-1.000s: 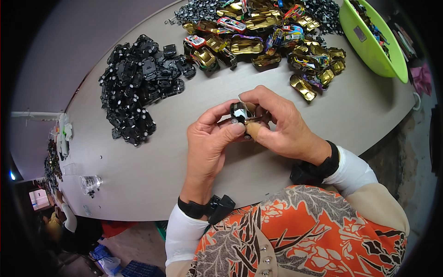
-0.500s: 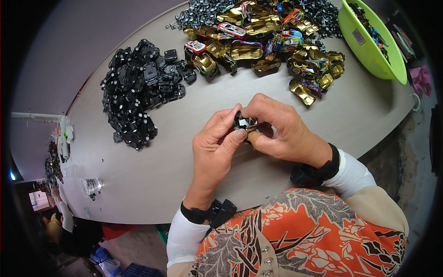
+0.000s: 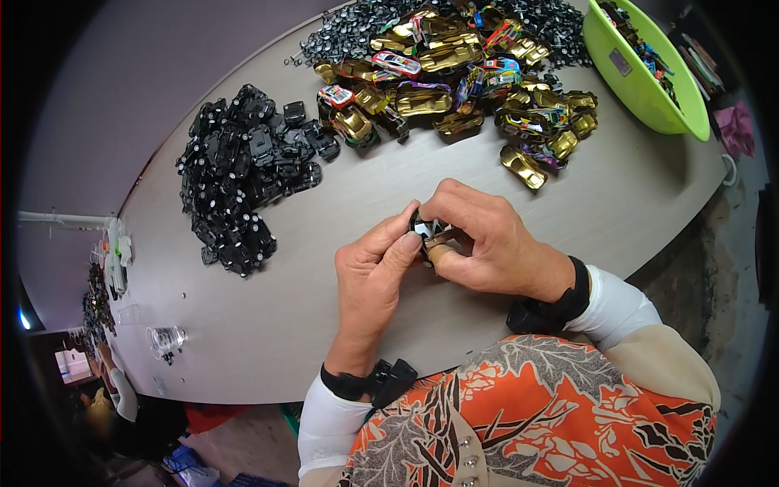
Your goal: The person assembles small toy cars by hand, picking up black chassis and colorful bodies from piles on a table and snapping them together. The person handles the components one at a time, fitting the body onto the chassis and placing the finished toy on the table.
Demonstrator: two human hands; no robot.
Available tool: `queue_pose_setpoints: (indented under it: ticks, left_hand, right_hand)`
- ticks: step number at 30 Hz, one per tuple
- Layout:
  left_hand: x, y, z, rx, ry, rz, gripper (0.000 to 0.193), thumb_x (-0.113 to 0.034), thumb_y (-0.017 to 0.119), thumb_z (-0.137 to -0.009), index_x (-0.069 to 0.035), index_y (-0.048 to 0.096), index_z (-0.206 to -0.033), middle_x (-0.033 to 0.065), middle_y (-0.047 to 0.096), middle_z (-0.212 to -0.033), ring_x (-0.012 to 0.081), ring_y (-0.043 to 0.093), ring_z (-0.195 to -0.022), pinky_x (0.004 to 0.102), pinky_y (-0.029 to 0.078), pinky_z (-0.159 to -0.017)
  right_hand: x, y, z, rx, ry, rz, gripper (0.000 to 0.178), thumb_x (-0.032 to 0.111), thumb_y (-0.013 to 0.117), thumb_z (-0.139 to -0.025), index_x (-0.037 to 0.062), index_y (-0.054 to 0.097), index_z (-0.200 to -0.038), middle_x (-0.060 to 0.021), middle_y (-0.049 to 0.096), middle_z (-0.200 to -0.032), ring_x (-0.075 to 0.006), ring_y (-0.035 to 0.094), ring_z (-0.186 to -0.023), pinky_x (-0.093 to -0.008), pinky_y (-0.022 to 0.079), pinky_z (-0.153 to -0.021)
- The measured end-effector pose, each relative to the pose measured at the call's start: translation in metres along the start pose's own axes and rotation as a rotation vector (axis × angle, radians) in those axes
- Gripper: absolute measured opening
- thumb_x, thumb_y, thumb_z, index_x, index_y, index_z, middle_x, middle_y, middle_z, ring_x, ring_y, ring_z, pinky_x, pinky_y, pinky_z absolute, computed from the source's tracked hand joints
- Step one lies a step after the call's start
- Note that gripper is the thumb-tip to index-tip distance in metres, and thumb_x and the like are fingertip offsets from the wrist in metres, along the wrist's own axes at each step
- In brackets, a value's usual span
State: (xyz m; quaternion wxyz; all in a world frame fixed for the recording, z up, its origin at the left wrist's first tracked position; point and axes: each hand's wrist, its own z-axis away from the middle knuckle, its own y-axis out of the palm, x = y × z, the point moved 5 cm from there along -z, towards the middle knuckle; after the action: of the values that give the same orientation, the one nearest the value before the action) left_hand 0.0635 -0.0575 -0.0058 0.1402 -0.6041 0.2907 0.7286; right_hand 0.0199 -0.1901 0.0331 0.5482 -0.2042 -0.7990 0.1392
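Note:
Both my hands meet over the near middle of the table, fingers closed around a small toy car [image 3: 424, 230]. Black and white parts of it show between the fingertips; the rest is covered. My left hand [image 3: 372, 272] pinches its left side between thumb and fingers. From the right, my right hand [image 3: 487, 239] grips the other side, thumb below and bent index finger above. A covering is wrapped on the right thumb. Beyond the hands lies a heap of gold and printed toy car bodies [image 3: 423, 99]. A pile of black toy car chassis [image 3: 231, 174] is to the left.
Small wheel parts [image 3: 349, 36] are heaped at the far edge. A green basin [image 3: 690, 105] holding toy cars stands at the far right. Toward the left end is a clear plastic cup [image 3: 166, 339]. Another person [image 3: 122, 398] works beyond that end.
The view has shifted slightly. My hands stay together around the toy car, with the right fingers slightly shifted on it.

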Motion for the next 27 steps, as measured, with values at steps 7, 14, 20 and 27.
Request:
queue_pose_setpoints:
  ticks: [7, 14, 20, 27]
  left_hand:
    - [-0.013, 0.005, 0.003, -0.024, 0.200, -0.254, 0.030, 0.000, 0.057, -0.086, 0.003, 0.058, -0.116, 0.0138, 0.061, -0.113, 0.0157, 0.059, -0.098, 0.0265, 0.047, -0.085]
    - [-0.014, -0.001, 0.002, -0.025, 0.116, -0.190, 0.035, 0.002, 0.063, -0.080, 0.003, 0.058, -0.115, 0.0118, 0.062, -0.109, 0.0146, 0.059, -0.095, 0.0251, 0.048, -0.083]
    - [0.003, -0.001, -0.005, 0.052, -0.153, 0.228, 0.037, -0.001, 0.067, -0.079, 0.003, 0.055, -0.114, 0.0039, 0.060, -0.095, 0.0094, 0.057, -0.085, 0.0221, 0.048, -0.077]
    - [0.000, 0.004, -0.003, 0.052, -0.201, 0.282, 0.028, -0.002, 0.067, -0.078, 0.002, 0.055, -0.102, 0.0056, 0.059, -0.087, 0.0140, 0.061, -0.074, 0.0276, 0.055, -0.058]
  right_hand:
    - [0.004, -0.005, 0.001, -0.072, 0.020, -0.017, 0.028, -0.002, 0.057, -0.066, 0.0018, 0.056, -0.094, -0.0098, 0.052, -0.080, -0.0266, 0.056, -0.064, -0.0334, 0.045, -0.055]
    - [-0.002, -0.003, 0.000, -0.023, 0.058, -0.166, 0.026, -0.002, 0.064, -0.069, 0.0021, 0.056, -0.093, -0.0078, 0.053, -0.079, -0.0180, 0.053, -0.062, -0.0280, 0.043, -0.054]
    - [-0.003, -0.001, -0.001, 0.060, 0.062, -0.253, 0.020, 0.001, 0.066, -0.074, 0.0005, 0.057, -0.092, -0.0057, 0.055, -0.079, -0.0121, 0.053, -0.065, -0.0255, 0.043, -0.057]
    - [-0.021, -0.010, -0.003, 0.163, 0.339, -0.582, 0.006, 0.006, 0.056, -0.084, 0.0012, 0.058, -0.088, 0.0030, 0.049, -0.072, -0.0030, 0.044, -0.062, -0.0196, 0.035, -0.054]
